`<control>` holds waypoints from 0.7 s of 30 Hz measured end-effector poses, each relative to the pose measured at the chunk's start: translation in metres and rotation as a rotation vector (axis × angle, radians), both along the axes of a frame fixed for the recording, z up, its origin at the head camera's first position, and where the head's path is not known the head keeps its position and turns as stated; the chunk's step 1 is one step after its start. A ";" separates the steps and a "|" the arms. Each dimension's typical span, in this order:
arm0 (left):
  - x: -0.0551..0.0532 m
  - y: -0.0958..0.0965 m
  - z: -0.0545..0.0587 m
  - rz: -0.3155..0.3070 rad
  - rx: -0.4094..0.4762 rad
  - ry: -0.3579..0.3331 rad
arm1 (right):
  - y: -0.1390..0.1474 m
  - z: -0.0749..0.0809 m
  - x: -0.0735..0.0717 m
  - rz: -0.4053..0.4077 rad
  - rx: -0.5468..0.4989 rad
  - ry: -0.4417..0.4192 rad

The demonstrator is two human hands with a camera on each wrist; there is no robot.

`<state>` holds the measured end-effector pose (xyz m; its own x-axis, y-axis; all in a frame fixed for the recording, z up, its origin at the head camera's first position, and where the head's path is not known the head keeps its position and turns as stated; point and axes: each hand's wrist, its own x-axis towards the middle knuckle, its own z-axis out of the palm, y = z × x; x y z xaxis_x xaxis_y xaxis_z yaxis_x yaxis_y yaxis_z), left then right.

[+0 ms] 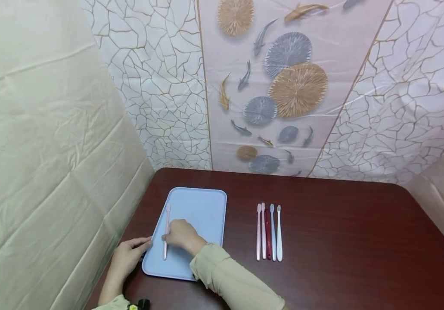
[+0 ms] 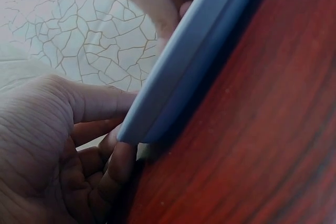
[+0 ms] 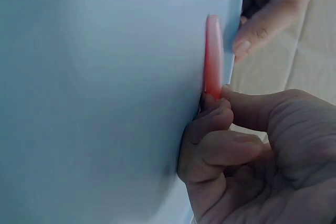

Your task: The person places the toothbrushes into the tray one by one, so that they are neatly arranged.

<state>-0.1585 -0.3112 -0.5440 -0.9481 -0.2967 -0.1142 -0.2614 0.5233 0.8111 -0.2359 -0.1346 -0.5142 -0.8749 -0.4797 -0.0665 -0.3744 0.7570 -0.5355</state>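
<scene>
A sleeve (image 1: 237, 280) leads to the right hand (image 1: 183, 236), fingers pinching a pink toothbrush (image 3: 213, 56) on the blue tray (image 1: 202, 206); just left of them, the left hand (image 1: 128, 255) grips the same tray. Placing appears under way; the next move likely calls for letting go.

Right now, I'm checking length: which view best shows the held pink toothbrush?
The head view: the pink toothbrush shows both ends there, the right hand covering part between. The right wrist view shows only its handle end, closer; the left wrist view, at most a sliver.
</scene>
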 end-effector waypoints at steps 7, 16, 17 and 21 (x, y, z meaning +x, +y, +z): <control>0.000 0.001 -0.005 0.001 -0.008 0.025 | -0.013 0.000 0.001 -0.012 0.060 0.008; -0.001 0.000 -0.003 -0.002 -0.013 0.024 | -0.012 0.001 0.004 0.054 -0.005 -0.005; -0.001 0.000 -0.003 -0.001 -0.012 0.026 | -0.011 0.002 0.005 0.064 -0.017 -0.002; -0.001 -0.001 -0.002 -0.004 -0.011 0.025 | -0.009 0.003 0.008 0.103 -0.059 0.015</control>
<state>-0.1591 -0.3120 -0.5462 -0.9519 -0.2937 -0.0872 -0.2388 0.5332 0.8116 -0.2281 -0.1440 -0.5113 -0.8214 -0.5699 -0.0230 -0.4568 0.6815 -0.5718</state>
